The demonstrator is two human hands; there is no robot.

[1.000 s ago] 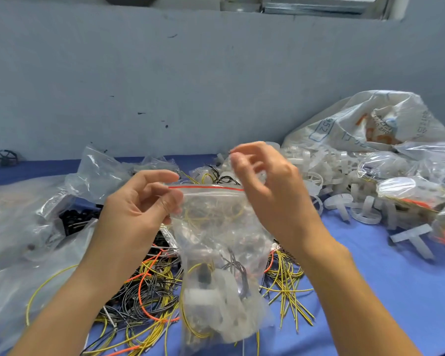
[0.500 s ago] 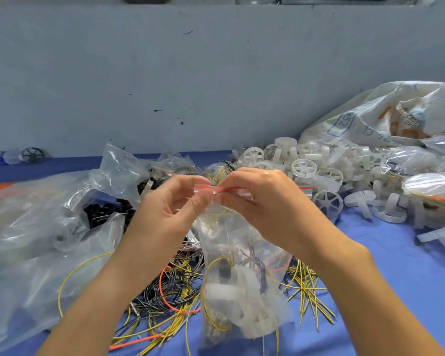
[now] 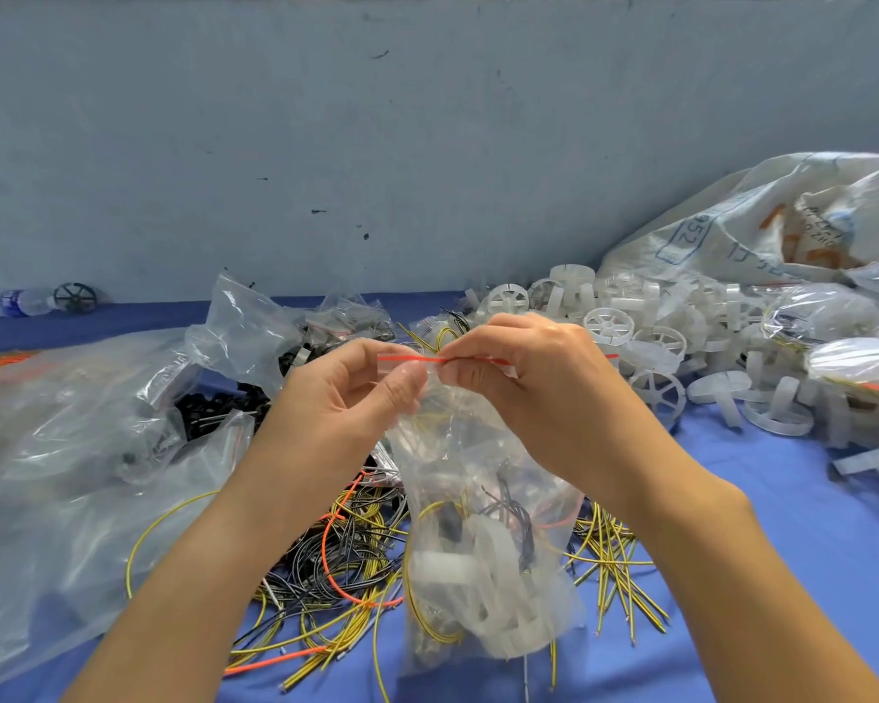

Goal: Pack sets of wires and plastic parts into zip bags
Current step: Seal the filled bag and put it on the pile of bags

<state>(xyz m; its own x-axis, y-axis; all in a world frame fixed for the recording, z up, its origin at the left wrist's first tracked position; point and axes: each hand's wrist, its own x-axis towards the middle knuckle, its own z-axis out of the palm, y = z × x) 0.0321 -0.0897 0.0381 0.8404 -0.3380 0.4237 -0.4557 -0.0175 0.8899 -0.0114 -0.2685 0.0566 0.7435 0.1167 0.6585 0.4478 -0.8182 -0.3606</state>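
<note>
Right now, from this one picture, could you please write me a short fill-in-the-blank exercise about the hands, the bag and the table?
1. The left hand and the right hand pinch the top of the zip bag along its ___ seal line.
2. The heap of white plastic wheels lies on the person's ___ side.
3. The cloth that covers the table is ___.

Missing words: red; right; blue.
</note>
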